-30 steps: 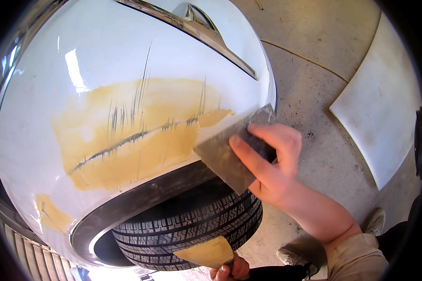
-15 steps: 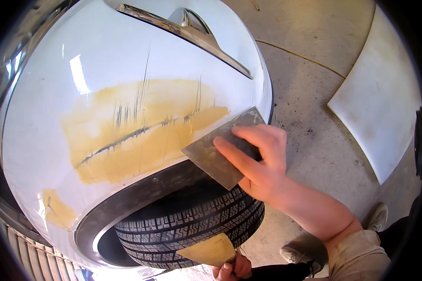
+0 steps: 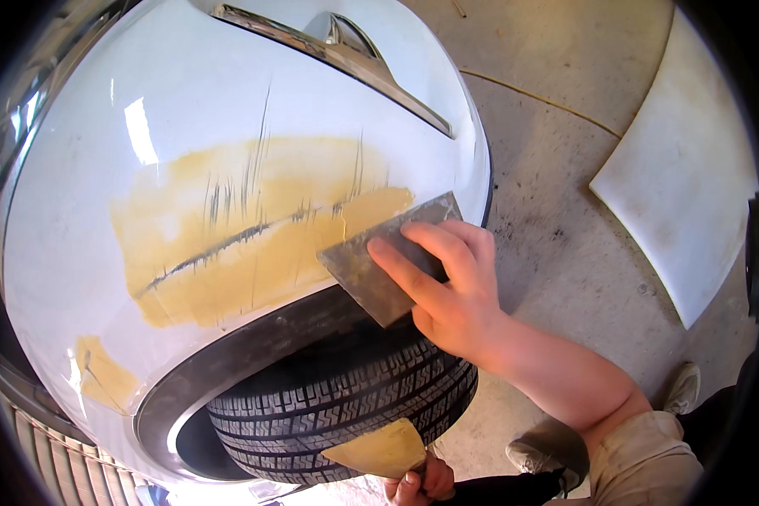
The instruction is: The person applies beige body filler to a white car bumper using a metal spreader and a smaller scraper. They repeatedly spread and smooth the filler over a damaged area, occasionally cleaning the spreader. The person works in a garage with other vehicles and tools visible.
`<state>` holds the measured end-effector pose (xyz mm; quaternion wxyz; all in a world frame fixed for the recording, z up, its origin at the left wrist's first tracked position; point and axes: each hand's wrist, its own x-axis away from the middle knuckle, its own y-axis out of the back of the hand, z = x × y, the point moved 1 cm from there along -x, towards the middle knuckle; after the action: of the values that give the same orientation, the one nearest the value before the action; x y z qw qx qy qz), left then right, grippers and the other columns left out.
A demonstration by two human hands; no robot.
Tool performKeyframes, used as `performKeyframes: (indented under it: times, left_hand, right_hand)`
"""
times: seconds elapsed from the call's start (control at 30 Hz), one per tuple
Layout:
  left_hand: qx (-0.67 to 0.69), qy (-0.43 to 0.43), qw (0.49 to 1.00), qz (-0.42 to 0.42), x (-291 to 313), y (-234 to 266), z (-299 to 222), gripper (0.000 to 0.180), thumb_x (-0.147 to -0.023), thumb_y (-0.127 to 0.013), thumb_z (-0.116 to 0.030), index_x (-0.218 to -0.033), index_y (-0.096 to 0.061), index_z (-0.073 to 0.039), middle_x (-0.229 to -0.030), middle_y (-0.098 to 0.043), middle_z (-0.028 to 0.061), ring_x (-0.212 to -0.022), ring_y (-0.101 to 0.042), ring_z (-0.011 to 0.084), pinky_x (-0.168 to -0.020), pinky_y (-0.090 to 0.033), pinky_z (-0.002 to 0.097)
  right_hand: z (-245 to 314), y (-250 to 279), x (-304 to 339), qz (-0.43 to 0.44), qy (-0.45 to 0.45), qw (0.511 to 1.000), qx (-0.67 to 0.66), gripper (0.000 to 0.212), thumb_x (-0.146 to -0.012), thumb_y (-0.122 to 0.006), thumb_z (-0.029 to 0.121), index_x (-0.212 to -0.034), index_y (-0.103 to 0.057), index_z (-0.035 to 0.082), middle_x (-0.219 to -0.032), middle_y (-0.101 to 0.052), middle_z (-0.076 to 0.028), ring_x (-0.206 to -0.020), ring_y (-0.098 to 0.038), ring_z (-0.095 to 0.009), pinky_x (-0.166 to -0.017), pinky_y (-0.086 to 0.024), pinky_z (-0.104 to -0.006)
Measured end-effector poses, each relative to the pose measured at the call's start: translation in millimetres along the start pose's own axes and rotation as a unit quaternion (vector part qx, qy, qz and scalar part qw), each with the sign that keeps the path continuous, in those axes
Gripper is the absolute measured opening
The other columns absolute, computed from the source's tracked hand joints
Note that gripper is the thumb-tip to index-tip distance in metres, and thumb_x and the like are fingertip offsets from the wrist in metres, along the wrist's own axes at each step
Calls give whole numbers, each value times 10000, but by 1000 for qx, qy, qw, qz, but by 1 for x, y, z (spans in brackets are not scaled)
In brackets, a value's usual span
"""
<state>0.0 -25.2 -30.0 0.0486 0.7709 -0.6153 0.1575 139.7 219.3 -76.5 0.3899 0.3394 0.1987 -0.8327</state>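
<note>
Both hands grip tools: right hand (image 3: 451, 291) presses a grey metal spreader (image 3: 379, 261) against yellow filler (image 3: 253, 228) on the white car fender (image 3: 185, 110); left hand (image 3: 422, 485) holds a filler-coated spreader (image 3: 379, 449).

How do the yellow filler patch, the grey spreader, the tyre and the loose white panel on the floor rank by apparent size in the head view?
1. Tyre and yellow filler patch: look alike, no ranking.
2. Loose white panel: farther off, fisheye-bent, so unsure.
3. Grey spreader under the right hand.
</note>
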Motion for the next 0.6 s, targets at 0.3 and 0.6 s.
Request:
performKeyframes:
  times: [0.3,0.6]
  left_hand:
    - [22,-4,1000,12,2,4,2,368,-990,-536,-399,-905,-453,-50,-599,-358,-16,-467,-347,108,-398,-289,248]
    - [8,12,1000,5,-4,5,3,359,-994,-529,-396,-905,-458,-56,-607,-368,-10,-462,-344,107,-401,-292,245]
  right_hand:
    - [-14,9,-45,-33,-23,999,17,568,-656,-621,-46,-1187,-691,144,-1086,-563,-63,-964,-519,-271,-828,-391,-393]
    - [-11,9,-36,23,-54,998,-30,621,-648,-600,-86,-1225,-662,135,-1125,-538,-61,-979,-495,-280,-834,-401,-393]
